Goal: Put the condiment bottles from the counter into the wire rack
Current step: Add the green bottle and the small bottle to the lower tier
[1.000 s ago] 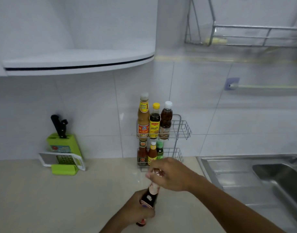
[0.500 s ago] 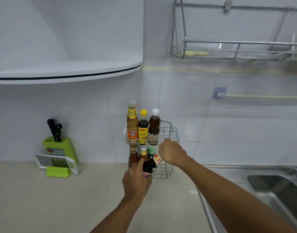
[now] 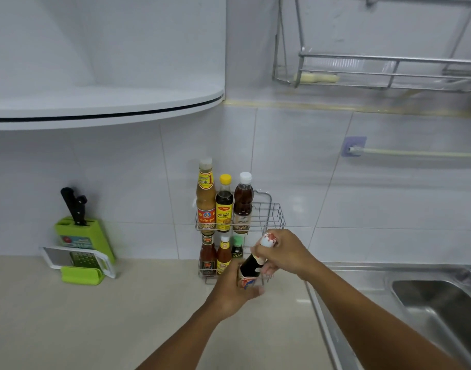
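A two-tier wire rack [image 3: 275, 214] stands on the counter against the tiled wall. Its top tier holds three tall bottles [image 3: 223, 206] at the left; the right part is bare. Three smaller bottles [image 3: 220, 256] fill the left of the bottom tier. I hold a dark sauce bottle [image 3: 251, 264] with a white cap, tilted right, just in front of the bottom tier's right side. My left hand [image 3: 233, 292] grips its lower body. My right hand [image 3: 287, 252] is closed around its neck and cap.
A green knife block [image 3: 83, 240] with black-handled knives and a grater [image 3: 82, 260] stand at the left by the wall. A steel sink [image 3: 429, 303] lies to the right. A curved white shelf [image 3: 103, 108] and a wall-mounted metal rack [image 3: 375, 73] hang above.
Both hands have carried the dark bottle from low over the counter up and forward to the rack. The bottle now stands more upright at the bottom tier's right side.
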{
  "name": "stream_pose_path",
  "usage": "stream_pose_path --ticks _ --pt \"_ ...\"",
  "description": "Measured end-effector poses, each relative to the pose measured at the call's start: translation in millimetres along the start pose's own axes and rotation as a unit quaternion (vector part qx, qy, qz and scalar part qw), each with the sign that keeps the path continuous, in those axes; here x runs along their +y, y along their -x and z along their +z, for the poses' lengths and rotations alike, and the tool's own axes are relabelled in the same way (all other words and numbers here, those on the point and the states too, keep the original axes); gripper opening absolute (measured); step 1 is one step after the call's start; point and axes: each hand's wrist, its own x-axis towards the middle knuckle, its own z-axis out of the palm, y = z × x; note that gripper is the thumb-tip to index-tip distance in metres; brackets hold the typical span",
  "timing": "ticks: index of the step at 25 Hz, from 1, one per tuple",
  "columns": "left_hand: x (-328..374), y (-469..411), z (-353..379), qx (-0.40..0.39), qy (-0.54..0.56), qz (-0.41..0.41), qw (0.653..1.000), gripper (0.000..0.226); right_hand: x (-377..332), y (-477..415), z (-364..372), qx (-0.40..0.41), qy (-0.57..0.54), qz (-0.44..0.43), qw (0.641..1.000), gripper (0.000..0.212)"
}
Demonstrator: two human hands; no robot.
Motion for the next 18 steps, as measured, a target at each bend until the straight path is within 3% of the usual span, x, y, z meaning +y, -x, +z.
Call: stream_pose_path --ticks 3,6,10,14,18 --pt "-24.7 -15.7 -10.6 -0.022 -0.073 -0.053 0.996 0.09 22.5 -12.7 5.0 0.124 0.11 -0.049 0.985 0.019" --pt "-49.2 -27.1 -18.7 -0.042 -0.115 -0.095 0.988 0.072 42.9 -26.4 17.1 0.183 0.125 -0.037 0.974 0.012" --pt "-66.0 -45.8 -22.4 -0.029 -0.093 -0.122 0.988 0.066 66.6 -47.6 37.5 0.182 0.121 -0.034 0.975 0.01" --pt "-73.3 -63.3 -41.9 0.075 -0.014 -0.184 0.98 0.065 85.3 -72.9 54.7 0.159 0.142 -0.005 0.977 0.009" --pt "-86.1 -82.4 -65.1 0.102 0.005 -0.25 0.963 0.081 93.2 -101.5 63.2 0.168 0.143 0.039 0.975 0.016"
